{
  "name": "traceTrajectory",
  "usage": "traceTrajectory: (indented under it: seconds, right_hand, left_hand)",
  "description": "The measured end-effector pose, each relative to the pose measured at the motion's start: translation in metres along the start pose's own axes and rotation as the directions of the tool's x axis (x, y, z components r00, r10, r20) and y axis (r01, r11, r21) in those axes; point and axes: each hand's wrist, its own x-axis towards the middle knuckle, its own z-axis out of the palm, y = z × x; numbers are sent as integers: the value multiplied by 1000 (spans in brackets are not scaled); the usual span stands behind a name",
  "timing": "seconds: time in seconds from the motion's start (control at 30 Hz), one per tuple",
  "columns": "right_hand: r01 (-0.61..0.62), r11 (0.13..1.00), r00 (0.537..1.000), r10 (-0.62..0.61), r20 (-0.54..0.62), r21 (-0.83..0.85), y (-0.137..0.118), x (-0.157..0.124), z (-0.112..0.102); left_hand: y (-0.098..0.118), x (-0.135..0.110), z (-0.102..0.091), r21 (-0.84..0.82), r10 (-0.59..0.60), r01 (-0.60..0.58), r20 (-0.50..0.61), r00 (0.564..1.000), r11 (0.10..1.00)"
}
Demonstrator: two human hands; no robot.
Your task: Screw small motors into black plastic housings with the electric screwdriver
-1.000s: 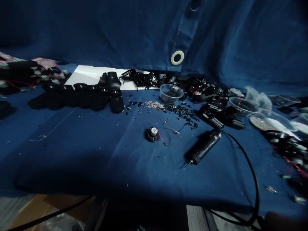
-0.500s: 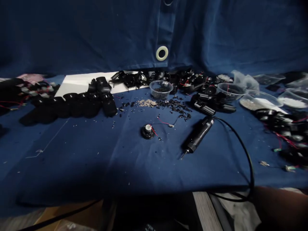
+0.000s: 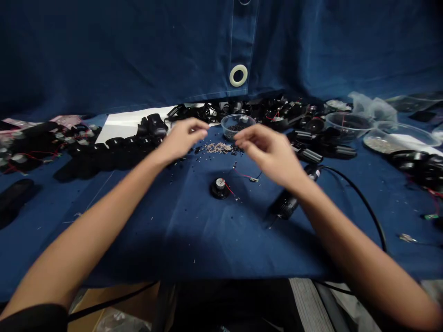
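Note:
Both my hands hover over the blue cloth, on either side of a clear plastic bowl (image 3: pixel 238 121) holding small dark parts. My left hand (image 3: pixel 183 137) is left of a scatter of small metal screws (image 3: pixel 218 147), its thumb apart from the fingers and nothing visible in it. Loosely curved, my right hand (image 3: pixel 272 150) has a gap between thumb and fingers, and I see nothing in it. Nearer to me lies a small round motor (image 3: pixel 220 185) on a black base with a red wire. A black electric screwdriver (image 3: pixel 288 206) lies partly under my right forearm.
A row of black housings (image 3: pixel 100 157) stands at the left, beside wired parts (image 3: pixel 20 157). More bowls, such as a clear bowl (image 3: pixel 349 123), stand at the right. Black cable (image 3: pixel 367 207) curves from the screwdriver. A blue curtain (image 3: pixel 138 55) hangs behind.
Both hands have come in over the table, reaching toward the bowl and screws. The view has shifted slightly left. The motor and screwdriver lie where they were.

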Motion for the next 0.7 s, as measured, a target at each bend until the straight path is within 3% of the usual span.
traceTrajectory:
  seconds: [0.07, 0.13, 0.23, 0.37, 0.5, 0.7]
  right_hand:
    - [43, 993, 996, -34, 77, -110, 7, -5, 7]
    - [76, 973, 988, -44, 149, -218, 15, -10, 14]
    - [49, 965, 980, 3, 197, -259, 24, -16, 18]
    - [-11, 960, 985, 59, 164, -280, 30, -17, 14]
    - [-117, 929, 990, 137, 34, -351, 44, -13, 2]
    - [-323, 860, 946, 283, -159, -395, 71, -6, -21]
  left_hand:
    - [-18, 10, 31, 113, 10, -25, 134, 991, 993]
    - [-37, 22, 56, 161, 11, -42, 187, 982, 986]
    - [-56, 40, 76, 211, 26, -74, 221, 975, 975]
    - [-63, 55, 82, 258, 49, -118, 258, 965, 959]
    - [-63, 58, 85, 279, 57, -136, 273, 960, 951]
    - [-57, 53, 84, 310, 68, -140, 231, 971, 940]
